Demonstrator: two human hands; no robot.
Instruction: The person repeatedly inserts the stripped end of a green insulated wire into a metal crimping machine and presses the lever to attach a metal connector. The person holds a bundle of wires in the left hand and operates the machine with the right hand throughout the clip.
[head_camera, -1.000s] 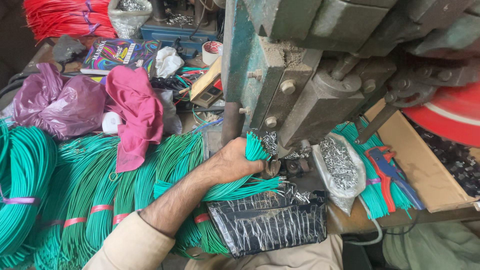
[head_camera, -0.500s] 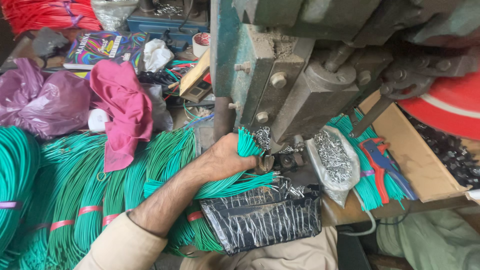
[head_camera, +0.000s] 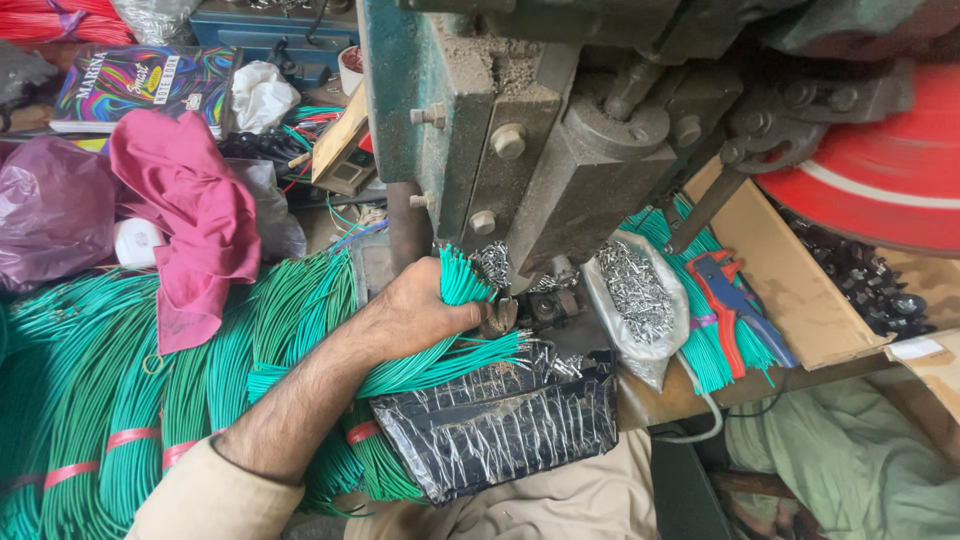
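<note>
Our left hand (head_camera: 415, 315) sits at centre frame, fingers (head_camera: 470, 318) wrapped tight around a bundle of green wires (head_camera: 455, 280). The cut ends stick up past the thumb, just below the grey-green press (head_camera: 520, 150). A second fan of wire ends (head_camera: 480, 355) pokes out under the hand, toward the small die area (head_camera: 535, 305). The right hand is not in view.

We judge the wires light, thin and springy: each strand bends easily, but bunched they hold a stiff rod shape. The insulation looks smooth, so loose strands could slide out; a grip close behind the ends keeps them aligned.

A bag of metal terminals (head_camera: 635, 295) lies right of centre. More green wire bundles (head_camera: 120, 400), banded with pink tape, fill the lower left. A black foil-wrapped pack (head_camera: 500, 430) lies under the wrist. A pink cloth (head_camera: 190, 220) lies at upper left, and a red-and-blue wire stripper (head_camera: 730, 300) at right.
</note>
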